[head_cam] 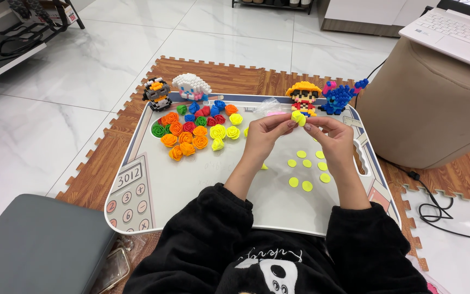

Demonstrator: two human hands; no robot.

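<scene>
Both hands, left (pixel 265 133) and right (pixel 330 133), pinch one yellow rose (pixel 298 117) between their fingertips above the bench (pixel 191 185). Yellow discs (pixel 307 185) lie below the right hand; finished roses (pixel 194 128) lie left, well apart.

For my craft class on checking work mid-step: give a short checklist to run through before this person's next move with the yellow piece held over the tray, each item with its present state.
1. Yellow piece pinched by both the left hand and right hand: ok.
2. Spare yellow discs lying flat on the tray, near the right hand: ok.
3. Finished flower pile apart from both hands: ok.
4. Block figures standing upright at the tray's far edge: ok.
5. Shape of the held piece, rolled evenly or not: cannot tell, fingers hide it.
</scene>
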